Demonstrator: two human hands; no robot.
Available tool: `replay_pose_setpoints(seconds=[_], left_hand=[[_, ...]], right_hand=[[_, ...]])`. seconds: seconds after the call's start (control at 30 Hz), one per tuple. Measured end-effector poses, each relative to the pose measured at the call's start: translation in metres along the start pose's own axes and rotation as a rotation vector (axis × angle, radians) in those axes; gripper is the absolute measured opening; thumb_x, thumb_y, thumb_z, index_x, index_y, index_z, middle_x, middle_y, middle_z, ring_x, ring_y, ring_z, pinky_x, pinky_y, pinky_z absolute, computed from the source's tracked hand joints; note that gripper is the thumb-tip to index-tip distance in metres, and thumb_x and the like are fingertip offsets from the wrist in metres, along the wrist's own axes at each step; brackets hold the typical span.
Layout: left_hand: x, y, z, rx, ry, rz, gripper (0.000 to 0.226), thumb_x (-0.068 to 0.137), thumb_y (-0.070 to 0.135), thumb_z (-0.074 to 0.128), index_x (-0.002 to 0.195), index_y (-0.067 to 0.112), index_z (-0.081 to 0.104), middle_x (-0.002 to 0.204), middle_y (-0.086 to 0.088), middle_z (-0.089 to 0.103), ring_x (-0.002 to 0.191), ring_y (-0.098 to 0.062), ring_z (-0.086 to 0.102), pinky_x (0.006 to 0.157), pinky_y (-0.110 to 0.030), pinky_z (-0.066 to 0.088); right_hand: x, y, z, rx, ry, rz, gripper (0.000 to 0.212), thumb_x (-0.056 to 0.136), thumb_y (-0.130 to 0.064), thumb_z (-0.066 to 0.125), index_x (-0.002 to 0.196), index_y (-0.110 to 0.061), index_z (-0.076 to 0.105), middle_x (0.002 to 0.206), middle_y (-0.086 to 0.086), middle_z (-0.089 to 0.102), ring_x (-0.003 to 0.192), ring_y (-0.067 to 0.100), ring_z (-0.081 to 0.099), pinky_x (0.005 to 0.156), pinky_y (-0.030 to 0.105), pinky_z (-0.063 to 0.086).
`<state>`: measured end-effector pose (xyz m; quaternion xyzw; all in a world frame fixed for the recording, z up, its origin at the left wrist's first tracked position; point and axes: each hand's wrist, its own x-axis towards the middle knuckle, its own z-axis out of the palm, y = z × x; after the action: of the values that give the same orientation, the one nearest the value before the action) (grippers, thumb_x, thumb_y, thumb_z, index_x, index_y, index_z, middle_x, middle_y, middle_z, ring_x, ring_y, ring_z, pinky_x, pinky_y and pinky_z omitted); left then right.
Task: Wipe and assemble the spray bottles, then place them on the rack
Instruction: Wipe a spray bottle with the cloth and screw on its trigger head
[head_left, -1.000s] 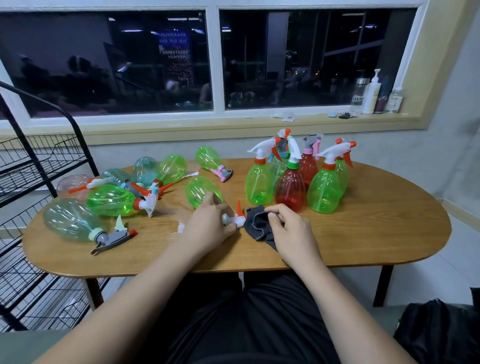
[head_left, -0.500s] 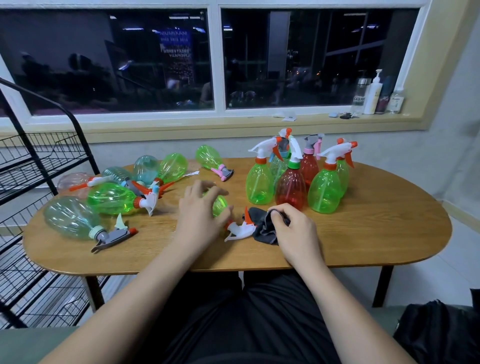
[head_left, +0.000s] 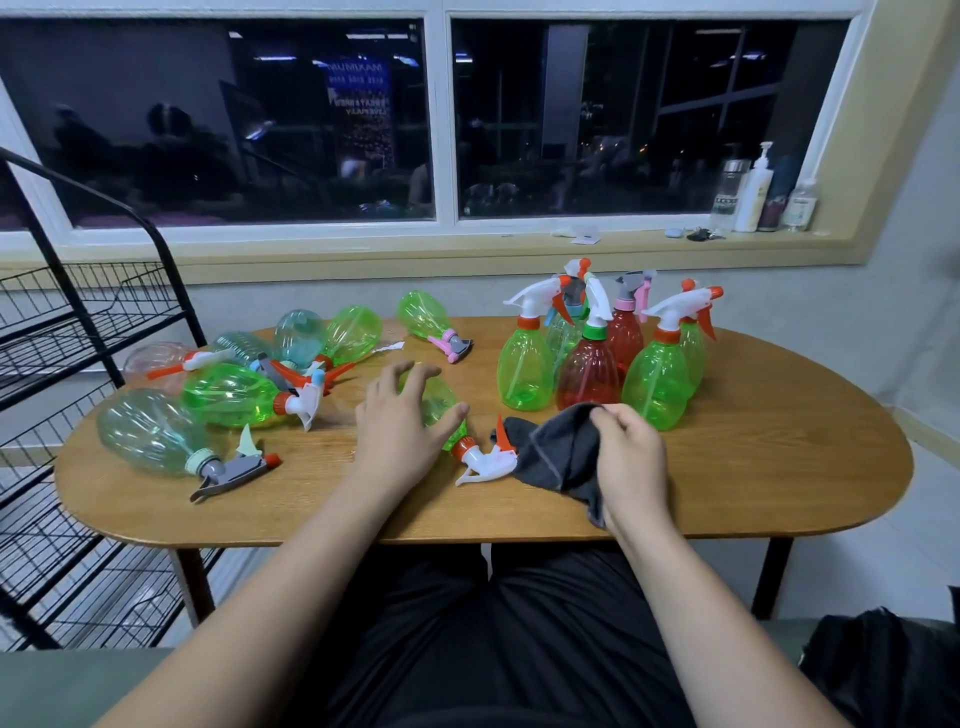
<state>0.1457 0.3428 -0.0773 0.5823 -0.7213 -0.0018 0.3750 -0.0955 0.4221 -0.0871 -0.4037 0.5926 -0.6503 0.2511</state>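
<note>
On the near middle of the oval wooden table (head_left: 779, 467), a green spray bottle (head_left: 441, 410) lies on its side, with its orange collar and white trigger head (head_left: 485, 461) pointing toward the person.

Left hand (head_left: 400, 431): open, fingers spread wide and arched over the bottle's body, thumb out along its right flank. Whether the palm bears on the plastic cannot be told.

Right hand (head_left: 631, 457): fingertips and thumb pinch a bunched fold of a dark grey cloth (head_left: 556, 452). The rest of the cloth drapes to the table, and its left edge touches the trigger head.

Behind the cloth is a cluster of assembled bottles, all standing upright. In front are a green one (head_left: 524, 374), a red one (head_left: 589, 376) and another green one (head_left: 657, 387); more stand close behind them.

On the left half of the table several bottles lie on their sides, heaped loosely. They include a pale teal one with a grey trigger (head_left: 150, 434) nearest the edge and a bright green one (head_left: 231, 395) just behind it. A green bottle with a pink trigger (head_left: 423, 312) lies apart, near the far edge.

A black wire rack (head_left: 78, 322) stands just beside the table's left end. A white pump bottle (head_left: 756, 192) stands on the windowsill at far right.
</note>
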Motion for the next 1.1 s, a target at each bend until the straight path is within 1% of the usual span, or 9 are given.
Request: replay_pose_setpoints(seconds=[0.1, 0.2, 0.37, 0.47, 0.57, 0.67, 0.8, 0.97, 1.1], left_hand=[[-0.003, 0.0, 0.001, 0.004, 0.019, 0.02, 0.057, 0.09, 0.068, 0.066, 0.138, 0.039, 0.056, 0.15, 0.0, 0.046, 0.14, -0.028, 0.043, 0.105, -0.051, 0.04], [-0.005, 0.0, 0.0, 0.015, 0.024, 0.039, 0.058, 0.09, 0.071, 0.064, 0.138, 0.04, 0.057, 0.149, 0.001, 0.046, 0.139, -0.026, 0.043, 0.105, -0.051, 0.039], [-0.007, 0.002, 0.002, 0.004, 0.029, 0.08, 0.055, 0.089, 0.071, 0.064, 0.135, 0.042, 0.057, 0.146, 0.004, 0.046, 0.136, -0.024, 0.044, 0.103, -0.048, 0.039], [-0.007, 0.002, 0.002, 0.002, 0.028, 0.081, 0.056, 0.088, 0.071, 0.064, 0.135, 0.042, 0.057, 0.146, 0.004, 0.046, 0.136, -0.024, 0.044, 0.103, -0.048, 0.038], [-0.007, 0.002, 0.003, 0.007, 0.028, 0.077, 0.056, 0.088, 0.071, 0.064, 0.135, 0.042, 0.057, 0.147, 0.003, 0.046, 0.137, -0.025, 0.044, 0.103, -0.048, 0.038], [-0.007, 0.002, 0.003, 0.005, 0.033, 0.075, 0.056, 0.088, 0.071, 0.065, 0.135, 0.042, 0.057, 0.146, 0.003, 0.046, 0.136, -0.025, 0.044, 0.103, -0.048, 0.039], [-0.007, 0.002, 0.004, 0.007, 0.049, 0.073, 0.056, 0.086, 0.071, 0.067, 0.134, 0.041, 0.059, 0.145, 0.004, 0.047, 0.134, -0.025, 0.046, 0.1, -0.046, 0.039], [-0.008, 0.002, 0.005, 0.016, 0.06, 0.07, 0.061, 0.083, 0.076, 0.059, 0.133, 0.041, 0.059, 0.142, 0.004, 0.048, 0.13, -0.025, 0.048, 0.096, -0.046, 0.04], [-0.007, 0.002, 0.006, 0.018, 0.066, 0.071, 0.058, 0.083, 0.073, 0.065, 0.131, 0.042, 0.06, 0.141, 0.005, 0.049, 0.129, -0.026, 0.049, 0.095, -0.046, 0.041]], right_hand=[[-0.003, -0.003, 0.0, 0.051, 0.093, 0.001, 0.023, 0.098, -0.039, 0.05, 0.089, -0.028, 0.067, 0.08, -0.006, 0.072, 0.078, 0.022, 0.067, 0.072, 0.044, 0.05], [-0.015, -0.011, 0.006, -0.061, 0.037, -0.109, 0.024, 0.106, -0.035, 0.047, 0.093, -0.033, 0.067, 0.087, -0.01, 0.076, 0.081, 0.018, 0.071, 0.071, 0.042, 0.054], [-0.008, -0.015, 0.026, -0.308, -0.097, -0.336, 0.016, 0.104, -0.026, 0.062, 0.098, -0.029, 0.076, 0.094, -0.009, 0.06, 0.085, 0.003, 0.059, 0.07, 0.029, 0.04], [0.008, -0.028, 0.033, -0.439, -0.11, -0.394, 0.013, 0.102, -0.025, 0.065, 0.098, -0.026, 0.078, 0.084, -0.003, 0.053, 0.075, 0.007, 0.053, 0.062, 0.027, 0.034], [0.015, -0.038, 0.041, -0.465, -0.139, -0.409, 0.014, 0.1, -0.023, 0.067, 0.091, -0.024, 0.077, 0.075, -0.003, 0.062, 0.072, 0.012, 0.058, 0.063, 0.026, 0.039], [0.007, -0.037, 0.047, -0.452, -0.183, -0.405, 0.012, 0.099, -0.022, 0.068, 0.093, -0.025, 0.078, 0.078, -0.011, 0.068, 0.075, 0.004, 0.063, 0.064, 0.016, 0.042], [-0.01, -0.023, 0.054, -0.447, -0.295, -0.441, 0.013, 0.101, -0.024, 0.067, 0.102, -0.027, 0.079, 0.1, -0.011, 0.07, 0.092, 0.004, 0.064, 0.082, 0.021, 0.047], [-0.027, -0.008, 0.056, -0.447, -0.321, -0.432, 0.025, 0.108, -0.025, 0.059, 0.125, -0.027, 0.079, 0.135, -0.006, 0.061, 0.126, 0.008, 0.055, 0.107, 0.02, 0.038], [-0.041, -0.016, 0.048, -0.542, -0.48, -0.37, 0.049, 0.115, -0.035, 0.041, 0.162, -0.025, 0.044, 0.168, -0.003, 0.042, 0.155, 0.01, 0.033, 0.128, 0.032, 0.028]])
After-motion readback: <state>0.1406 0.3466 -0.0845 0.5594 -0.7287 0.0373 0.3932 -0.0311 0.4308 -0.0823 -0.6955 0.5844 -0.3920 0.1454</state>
